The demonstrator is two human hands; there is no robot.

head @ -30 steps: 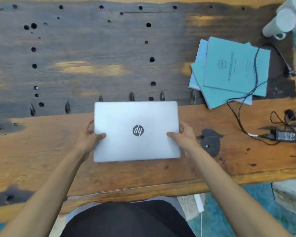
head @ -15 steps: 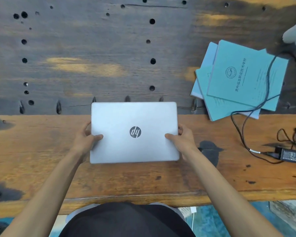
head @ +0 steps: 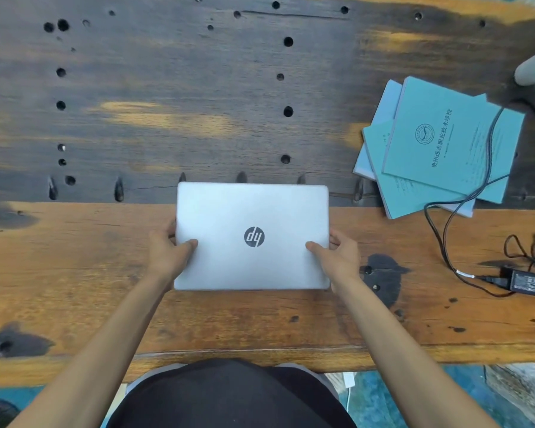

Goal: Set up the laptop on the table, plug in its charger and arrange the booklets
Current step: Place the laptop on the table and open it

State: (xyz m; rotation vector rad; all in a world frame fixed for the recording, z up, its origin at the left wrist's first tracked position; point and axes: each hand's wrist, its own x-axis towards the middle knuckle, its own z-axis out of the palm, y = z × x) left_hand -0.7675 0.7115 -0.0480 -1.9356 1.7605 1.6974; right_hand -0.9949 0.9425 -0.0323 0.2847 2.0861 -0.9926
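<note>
On table (head: 74, 273), both hands (head: 337, 257) grip shut laptop (head: 252, 211); fingertips hidden underneath.

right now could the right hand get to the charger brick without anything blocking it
Probably yes. The right hand grips the closed laptop, so it must let go first. Bare table lies between it and the charger brick; only loose cable trails nearby.

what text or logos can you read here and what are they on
"hp", seen upside down: round logo on the closed laptop lid.
"贵州远志职业技术学校": down the top teal booklet, beside a round emblem.
Booklets' smaller print and the charger brick label: too small to read.
</note>
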